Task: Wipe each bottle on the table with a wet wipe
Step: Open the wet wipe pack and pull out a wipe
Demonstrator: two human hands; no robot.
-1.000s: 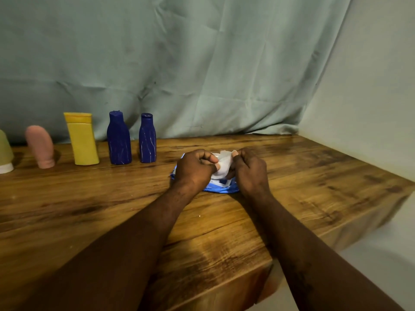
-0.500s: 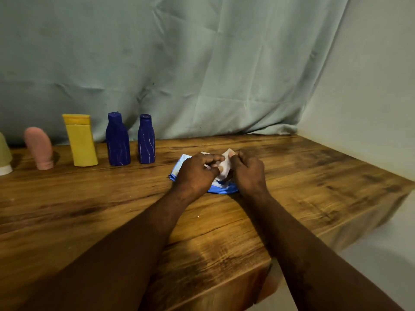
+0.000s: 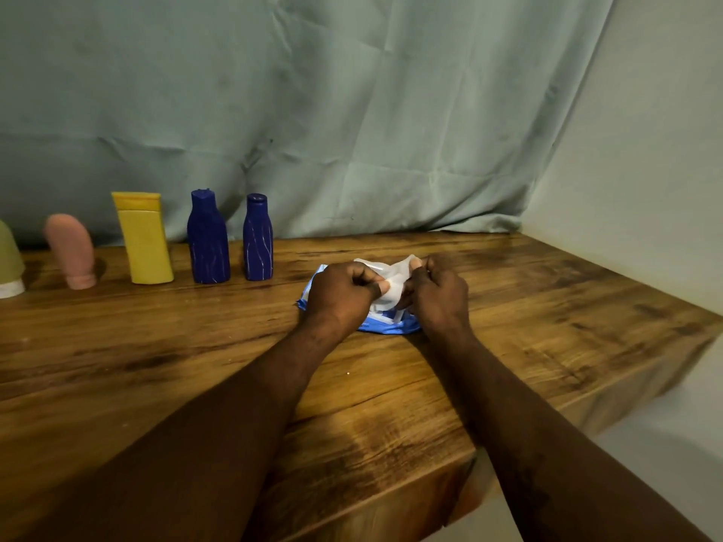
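Bottle row (image 3: 208,244) rear left, wipe pack (image 3: 385,326) centre.
The row lines the table's (image 3: 156,346) back edge (leftmost cut by the frame); the pack lies right, nearer, beneath left hand (image 3: 340,295), right hand (image 3: 438,299) and the wet wipe (image 3: 395,279) between them.

A crumpled white wipe (image 3: 391,281) is stretched just above the blue pack (image 3: 385,326), pinched between the left hand (image 3: 340,299) and the right hand (image 3: 440,297). Five bottles stand upright in a row behind and left of the pack. Nearest it is a small blue bottle (image 3: 258,244), then a large blue bottle (image 3: 208,244), a yellow bottle (image 3: 144,244), a rounded pink bottle (image 3: 72,254), and farthest a green bottle (image 3: 8,260) with a white base, cut by the frame edge.
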